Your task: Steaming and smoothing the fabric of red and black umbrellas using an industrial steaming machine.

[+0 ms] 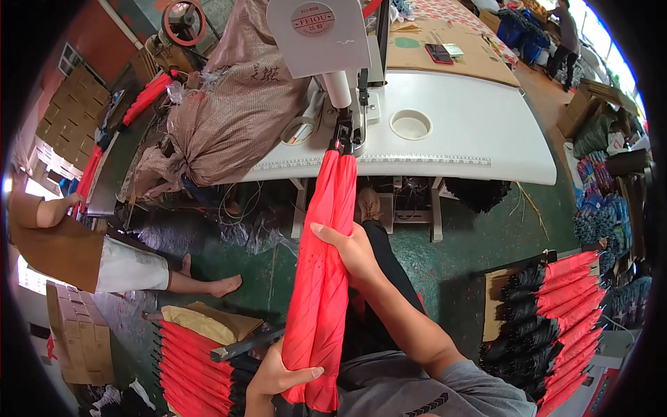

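Observation:
Two folded red umbrellas (316,278) lie side by side, stretching from my lap up to the machine. My right hand (351,251) is closed around their middle, thumb across the top. Lower down, my left hand (281,374) grips them near the bottom end, with its thumb over the cloth and its fingers mostly hidden underneath. The umbrellas' narrow far ends reach the black metal head of a white machine (319,35). Exactly how those ends sit in the machine is too small to tell.
The white worktable (472,125) has a ruler strip and a round recess. Left of the machine bulges a woven sack (229,118). Red umbrellas are stacked at right (570,299) and lower left (191,368). Another person's bare leg (201,283) stands at left.

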{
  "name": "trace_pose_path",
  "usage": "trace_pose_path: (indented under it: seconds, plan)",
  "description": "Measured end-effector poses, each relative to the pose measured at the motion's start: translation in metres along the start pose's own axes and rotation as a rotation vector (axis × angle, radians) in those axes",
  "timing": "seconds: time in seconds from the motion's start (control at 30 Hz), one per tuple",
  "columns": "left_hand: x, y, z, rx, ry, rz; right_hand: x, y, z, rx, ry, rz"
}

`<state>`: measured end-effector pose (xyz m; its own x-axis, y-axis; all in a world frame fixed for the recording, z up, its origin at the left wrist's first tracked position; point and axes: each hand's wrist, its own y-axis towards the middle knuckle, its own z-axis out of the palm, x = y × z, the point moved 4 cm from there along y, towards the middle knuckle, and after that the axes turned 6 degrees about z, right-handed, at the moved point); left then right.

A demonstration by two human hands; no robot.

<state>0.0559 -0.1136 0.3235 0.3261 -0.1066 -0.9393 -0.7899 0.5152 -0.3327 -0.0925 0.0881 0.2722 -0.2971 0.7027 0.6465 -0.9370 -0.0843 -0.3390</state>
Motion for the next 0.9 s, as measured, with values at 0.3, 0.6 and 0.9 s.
trace_pose_path:
  seconds: [0.3, 0.6, 0.9]
  plan:
    - [-0.005, -0.028, 0.001, -0.031, -0.064, -0.050, -0.010, -0.034, 0.012, 0.052, -0.031, -0.104]
    - [-0.002, -0.013, 0.008, 0.015, -0.073, -0.051, 0.004, -0.026, -0.008, -0.023, -0.085, -0.112]
    - [-0.005, -0.011, 0.011, 0.012, -0.053, -0.043, 0.004, -0.023, -0.011, -0.024, -0.093, -0.124]
